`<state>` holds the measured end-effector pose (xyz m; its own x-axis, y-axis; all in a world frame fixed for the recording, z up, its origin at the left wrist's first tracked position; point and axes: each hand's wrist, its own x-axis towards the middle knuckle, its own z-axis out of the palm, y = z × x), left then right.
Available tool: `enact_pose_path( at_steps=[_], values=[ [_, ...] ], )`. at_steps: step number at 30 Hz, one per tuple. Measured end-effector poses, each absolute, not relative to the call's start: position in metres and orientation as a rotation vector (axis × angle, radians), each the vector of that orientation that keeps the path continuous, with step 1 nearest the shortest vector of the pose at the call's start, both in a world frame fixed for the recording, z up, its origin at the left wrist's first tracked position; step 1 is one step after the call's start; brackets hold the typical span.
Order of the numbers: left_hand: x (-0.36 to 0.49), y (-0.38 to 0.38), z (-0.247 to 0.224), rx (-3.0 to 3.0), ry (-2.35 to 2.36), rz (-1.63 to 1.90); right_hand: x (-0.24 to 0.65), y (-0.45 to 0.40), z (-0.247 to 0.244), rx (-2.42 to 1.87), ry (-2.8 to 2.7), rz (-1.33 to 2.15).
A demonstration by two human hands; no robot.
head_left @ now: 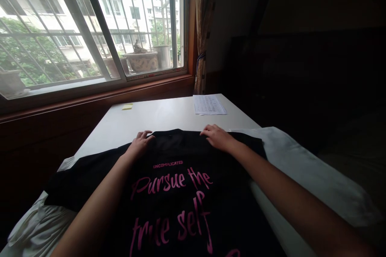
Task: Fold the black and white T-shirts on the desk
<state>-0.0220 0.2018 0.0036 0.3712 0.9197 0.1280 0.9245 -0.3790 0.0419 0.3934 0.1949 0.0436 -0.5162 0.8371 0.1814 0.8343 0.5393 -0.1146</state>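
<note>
A black T-shirt (177, 150) lies spread out with its collar at the far side and pink lettering reading "UNCOMPLICATED Pursue the true self" on it. At the left of the neckline, my left hand (141, 143) has its bent fingers and thumb closed on the shoulder edge. My right hand (218, 137) grips the other shoulder beside the collar, fingers curled down on the fabric. The fingertips are partly hidden. Under the shirt is a white garment or cloth (289, 156), which sticks out on both sides.
The white table (163, 110) runs toward the window. Papers with writing (209, 105) lie at its far right, and a small yellow note (127, 106) at its far left. Beyond are a barred window (117, 28) and a tied curtain (201, 40). The right side is dark.
</note>
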Motion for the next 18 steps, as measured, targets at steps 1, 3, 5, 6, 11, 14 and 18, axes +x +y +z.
enact_pose_path(
  at_steps=[1, 3, 5, 6, 11, 14, 18],
  values=[
    [-0.022, 0.204, 0.008, -2.586, -1.723, -0.154, 0.379, 0.199, 0.041, -1.308, -2.604, 0.081],
    [-0.022, 0.209, 0.018, -2.605, -1.723, -0.061, 0.352, 0.210, 0.035, -1.209, -2.613, 0.142],
    [-0.023, 0.213, 0.026, -2.611, -1.734, 0.003, 0.329, 0.221, 0.030, -1.195, -2.604, 0.166],
    [-0.023, 0.215, 0.029, -2.609, -1.746, 0.022, 0.321, 0.227, 0.028, -1.214, -2.599, 0.173],
    [-0.028, 0.219, 0.034, -2.551, -1.824, 0.056, 0.295, 0.246, 0.010, -1.357, -2.590, 0.180],
    [-0.030, 0.221, 0.028, -2.522, -1.891, 0.028, 0.288, 0.247, -0.005, -1.399, -2.520, 0.157],
    [-0.028, 0.222, 0.013, -2.496, -1.957, -0.082, 0.282, 0.245, -0.020, -1.397, -2.399, 0.123]
  ],
)
